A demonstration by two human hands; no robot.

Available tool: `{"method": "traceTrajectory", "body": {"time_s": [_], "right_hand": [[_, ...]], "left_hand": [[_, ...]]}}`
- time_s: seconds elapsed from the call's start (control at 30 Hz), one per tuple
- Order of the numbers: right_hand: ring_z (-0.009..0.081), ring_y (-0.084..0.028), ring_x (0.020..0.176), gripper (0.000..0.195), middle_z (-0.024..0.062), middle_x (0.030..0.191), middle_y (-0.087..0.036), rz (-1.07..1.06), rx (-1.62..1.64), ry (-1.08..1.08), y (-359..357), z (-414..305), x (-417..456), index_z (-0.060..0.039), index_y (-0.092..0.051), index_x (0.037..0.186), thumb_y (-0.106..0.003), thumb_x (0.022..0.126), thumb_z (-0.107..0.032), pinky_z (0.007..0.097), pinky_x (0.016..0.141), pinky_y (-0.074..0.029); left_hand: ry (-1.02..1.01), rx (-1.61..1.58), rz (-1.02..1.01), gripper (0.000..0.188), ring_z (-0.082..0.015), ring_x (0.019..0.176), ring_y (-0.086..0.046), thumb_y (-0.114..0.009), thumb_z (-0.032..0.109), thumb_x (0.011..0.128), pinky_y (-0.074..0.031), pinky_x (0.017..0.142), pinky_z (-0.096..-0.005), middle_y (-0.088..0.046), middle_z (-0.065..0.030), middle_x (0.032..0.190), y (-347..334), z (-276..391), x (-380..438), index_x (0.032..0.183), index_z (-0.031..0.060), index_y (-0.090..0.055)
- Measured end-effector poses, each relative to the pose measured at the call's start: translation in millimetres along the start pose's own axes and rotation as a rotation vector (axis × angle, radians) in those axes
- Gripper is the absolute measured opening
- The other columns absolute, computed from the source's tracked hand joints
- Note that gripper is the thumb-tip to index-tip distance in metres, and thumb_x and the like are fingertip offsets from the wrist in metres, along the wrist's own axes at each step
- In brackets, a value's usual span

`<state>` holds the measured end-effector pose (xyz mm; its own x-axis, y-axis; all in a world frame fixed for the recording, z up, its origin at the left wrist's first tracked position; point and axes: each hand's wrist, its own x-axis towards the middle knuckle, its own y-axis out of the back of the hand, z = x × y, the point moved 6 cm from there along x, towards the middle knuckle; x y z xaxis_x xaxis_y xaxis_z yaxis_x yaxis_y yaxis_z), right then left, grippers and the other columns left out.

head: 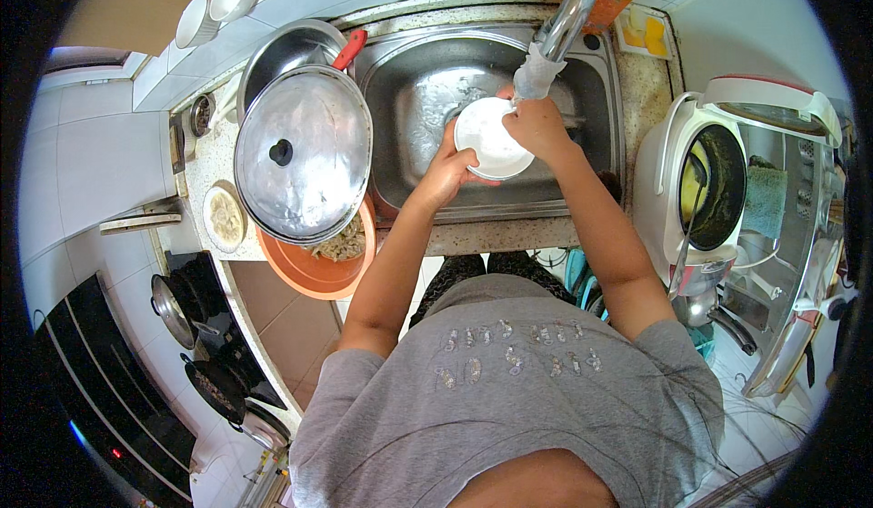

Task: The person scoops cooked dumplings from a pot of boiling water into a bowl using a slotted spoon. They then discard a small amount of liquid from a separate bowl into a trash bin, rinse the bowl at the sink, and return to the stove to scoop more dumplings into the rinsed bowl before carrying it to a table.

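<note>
A white bowl is held over the stainless steel sink, its inside facing up. My left hand grips its lower left side, the thumb on the rim and the fingers underneath. On the upper right rim is my right hand, with its fingers curled and partly hidden. The chrome faucet reaches over that hand, and a whitish cover wraps its spout. Whether water runs from it is hard to make out.
Left of the sink, a metal lid partly covers an orange basin of food pieces. A steel bowl and a red handle lie behind. At right stands an open rice cooker with a ladle inside.
</note>
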<state>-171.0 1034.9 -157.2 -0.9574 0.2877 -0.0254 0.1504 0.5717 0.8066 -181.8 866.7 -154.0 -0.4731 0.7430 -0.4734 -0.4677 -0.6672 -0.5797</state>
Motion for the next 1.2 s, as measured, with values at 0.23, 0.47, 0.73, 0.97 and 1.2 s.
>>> {"method": "traceTrajectory", "body": {"time_s": [0.23, 0.47, 0.73, 0.97, 1.2], "right_hand": [[0.0359, -0.065, 0.078, 0.033, 0.0175, 0.083, -0.067, -0.064, -0.128, -0.03, 32.7, -45.9, 4.3, -0.0071, -0.068, 0.094, -0.063, 0.072, -0.031, 0.045, 0.066, -0.051], [0.036, -0.065, 0.077, 0.034, 0.0186, 0.082, -0.066, -0.028, 0.017, -0.062, 17.9, -19.0, -2.5, -0.0084, -0.07, 0.093, -0.066, 0.072, -0.034, 0.0454, 0.068, -0.051], [0.0356, -0.065, 0.077, 0.037, 0.0195, 0.081, -0.066, -0.061, -0.075, -0.081, 18.8, -21.4, -4.9, -0.0069, -0.071, 0.094, -0.065, 0.069, -0.034, 0.0458, 0.068, -0.05], [0.0337, -0.065, 0.077, 0.037, 0.0177, 0.083, -0.067, -0.17, -0.134, -0.065, 33.2, -39.3, -8.0, -0.0073, -0.071, 0.098, -0.066, 0.068, -0.028, 0.0458, 0.07, -0.05], [0.0321, -0.065, 0.082, 0.041, 0.0159, 0.088, -0.067, -0.162, -0.061, -0.066, 29.4, -26.2, -10.0, -0.008, -0.07, 0.101, -0.065, 0.07, -0.034, 0.0431, 0.072, -0.05]], "left_hand": [[0.018, 0.085, -0.031, 0.075, -0.0347, 0.109, -0.053, -0.047, 0.002, 0.074, -0.058, 0.074, -0.0517, -0.041, -0.0154, 0.13, -3.6, 1.3, -2.1, 0.143, 0.0138, -0.02], [0.034, 0.066, -0.044, 0.077, -0.0335, 0.106, -0.056, -0.045, 0.0, 0.074, -0.058, 0.074, -0.0519, -0.041, -0.0165, 0.13, -6.0, 5.8, -2.2, 0.145, 0.0119, -0.017], [0.055, 0.094, -0.042, 0.075, -0.0312, 0.107, -0.053, -0.047, 0.002, 0.074, -0.059, 0.074, -0.0486, -0.042, -0.0142, 0.128, -6.4, -0.1, -1.8, 0.143, 0.0126, -0.021], [0.054, 0.109, -0.09, 0.073, -0.0308, 0.106, -0.054, -0.048, 0.004, 0.073, -0.059, 0.071, -0.0471, -0.043, -0.0138, 0.127, -8.8, -5.7, 1.1, 0.143, 0.0121, -0.025], [0.092, 0.09, -0.076, 0.075, -0.0294, 0.105, -0.055, -0.049, 0.007, 0.071, -0.059, 0.067, -0.0437, -0.045, -0.0141, 0.127, -8.4, -1.4, 1.5, 0.143, 0.012, -0.027]]}}
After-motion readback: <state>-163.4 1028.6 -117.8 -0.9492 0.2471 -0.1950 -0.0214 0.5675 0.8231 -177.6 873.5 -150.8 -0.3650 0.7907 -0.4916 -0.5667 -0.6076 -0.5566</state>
